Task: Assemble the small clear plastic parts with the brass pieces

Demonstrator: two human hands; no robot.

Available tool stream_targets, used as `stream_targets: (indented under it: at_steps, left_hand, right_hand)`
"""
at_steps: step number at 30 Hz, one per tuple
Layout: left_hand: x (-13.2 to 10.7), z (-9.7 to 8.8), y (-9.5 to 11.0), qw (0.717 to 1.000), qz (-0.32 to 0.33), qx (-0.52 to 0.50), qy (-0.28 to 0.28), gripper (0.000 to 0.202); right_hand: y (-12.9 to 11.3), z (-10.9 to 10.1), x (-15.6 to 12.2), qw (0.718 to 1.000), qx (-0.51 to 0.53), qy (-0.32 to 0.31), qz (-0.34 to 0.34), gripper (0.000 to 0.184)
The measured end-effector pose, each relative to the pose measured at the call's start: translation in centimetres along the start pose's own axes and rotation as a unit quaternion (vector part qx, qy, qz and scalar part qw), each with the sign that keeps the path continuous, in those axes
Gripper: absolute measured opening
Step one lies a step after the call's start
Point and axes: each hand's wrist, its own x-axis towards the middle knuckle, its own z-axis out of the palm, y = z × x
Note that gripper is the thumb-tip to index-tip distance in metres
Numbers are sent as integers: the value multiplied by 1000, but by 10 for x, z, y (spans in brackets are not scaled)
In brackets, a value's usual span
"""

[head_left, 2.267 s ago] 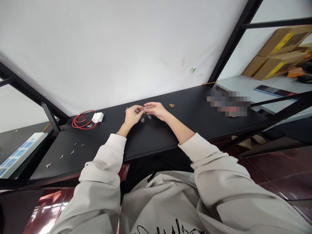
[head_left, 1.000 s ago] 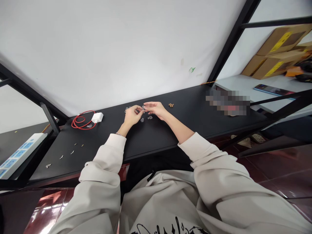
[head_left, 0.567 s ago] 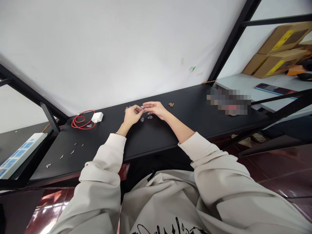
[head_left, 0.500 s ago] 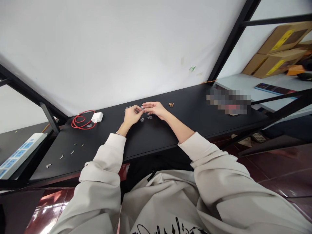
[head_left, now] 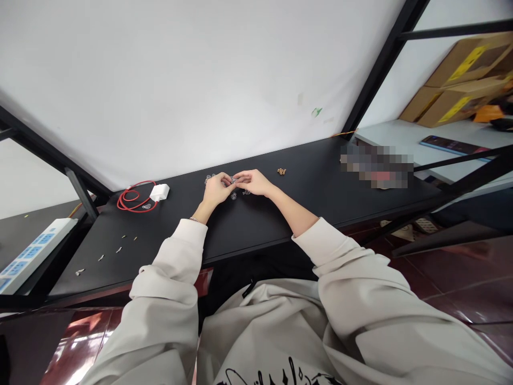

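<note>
Middle of the black desk [head_left: 256, 224]: this is where all the action is, with both hands pulled in close and fingertips meeting over a little scatter of parts.
Left hand [head_left: 215, 190]: curled into a pinch, fingers closed on a tiny see-through piece [head_left: 232, 181]. It's too small to make out properly.
Right hand [head_left: 253, 183]: reaching in from the other side, also pinched, with its fingertips [head_left: 239, 177] on that same tiny piece.
Parts on the desk: small clear bulb-shaped pieces [head_left: 233, 196] sit just below the fingertips, with more just past the left hand.
Left of the hands: a coiled red cable [head_left: 130, 199] lies beside a white cube charger [head_left: 159, 192].
Right of the hands: a small cluster of brown bits [head_left: 281, 171], then a pixelated blurred patch [head_left: 377, 167] near the far end.
Lower left of the desk: a few tiny metal bits [head_left: 119, 249] are spread out.
Far left, off the desk: a white power strip with blue sockets [head_left: 34, 255].
Upper right: cardboard boxes with yellow labels [head_left: 452, 101] and a phone [head_left: 451, 145] on a white shelf [head_left: 393, 131].
</note>
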Motion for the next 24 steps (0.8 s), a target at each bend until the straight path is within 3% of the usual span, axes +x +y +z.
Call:
stream_targets:
  at_steps: [8, 17, 24]
  left_hand:
    - [0, 0, 1, 999, 8, -27, -26, 30]
    - [1, -2, 2, 1000, -9, 7, -11, 27]
    - [3, -5, -1, 995, 11, 24, -98, 24]
  right_hand:
    - [-3, 1, -1, 1000, -15, 6, 10, 27]
    - [-3, 2, -1, 1000, -12, 23, 16, 31]
    - [-2, 2, 0, 997, -61, 41, 12, 20]
